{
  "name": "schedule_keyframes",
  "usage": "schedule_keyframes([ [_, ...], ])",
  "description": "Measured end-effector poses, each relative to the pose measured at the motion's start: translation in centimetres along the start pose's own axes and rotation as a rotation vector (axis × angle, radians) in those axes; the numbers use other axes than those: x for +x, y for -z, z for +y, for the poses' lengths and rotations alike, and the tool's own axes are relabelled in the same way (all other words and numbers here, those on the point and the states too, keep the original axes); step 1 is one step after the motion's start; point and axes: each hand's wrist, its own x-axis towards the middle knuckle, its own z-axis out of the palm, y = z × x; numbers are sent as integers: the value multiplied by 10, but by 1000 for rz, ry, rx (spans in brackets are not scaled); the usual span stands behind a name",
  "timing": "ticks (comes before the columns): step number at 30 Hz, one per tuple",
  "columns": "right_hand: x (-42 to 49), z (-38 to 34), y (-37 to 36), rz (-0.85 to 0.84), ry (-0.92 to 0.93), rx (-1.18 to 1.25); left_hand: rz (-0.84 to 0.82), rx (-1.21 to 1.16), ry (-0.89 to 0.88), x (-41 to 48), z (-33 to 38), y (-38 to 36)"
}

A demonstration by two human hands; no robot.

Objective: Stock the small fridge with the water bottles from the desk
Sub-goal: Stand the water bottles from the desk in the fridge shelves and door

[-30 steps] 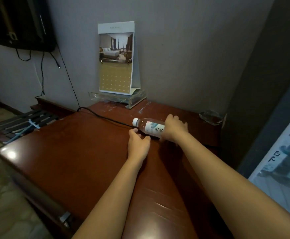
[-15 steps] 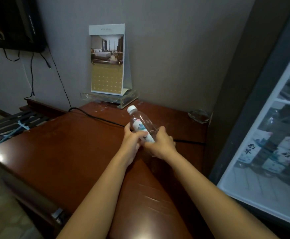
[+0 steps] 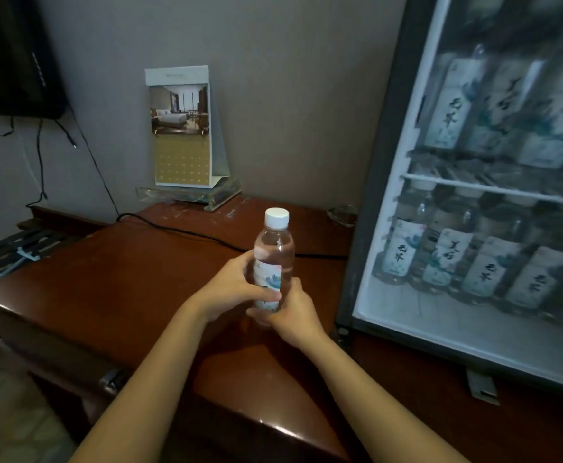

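A clear water bottle point(image 3: 274, 248) with a white cap and a pale label stands upright in both my hands above the dark red wooden desk point(image 3: 123, 279). My left hand point(image 3: 230, 289) wraps its left side at the label. My right hand point(image 3: 292, 312) grips its base from the right. The small fridge point(image 3: 373, 195) stands at the right with a glass front; several labelled water bottles point(image 3: 447, 105) fill its upper shelf and several more bottles point(image 3: 484, 272) line the lower shelf.
A standing calendar point(image 3: 181, 128) rests on a clear tray point(image 3: 190, 197) at the desk's back. A black cable point(image 3: 186, 232) crosses the desk. A glass ashtray point(image 3: 342, 213) sits beside the fridge. A black screen point(image 3: 12, 55) hangs at the upper left.
The bottle lay on the desk under my right hand; both hands have lifted it and turned it upright. The view has swung right, bringing the fridge into sight.
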Motion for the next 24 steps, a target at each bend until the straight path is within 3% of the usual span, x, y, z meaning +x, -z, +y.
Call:
schedule_keyframes([
  [16,-98,14,57,1,55,62,-158,136,115,-66,43,-73],
  [24,-118,13,108,160,66,85,-179,103,18,-48,74,-121],
])
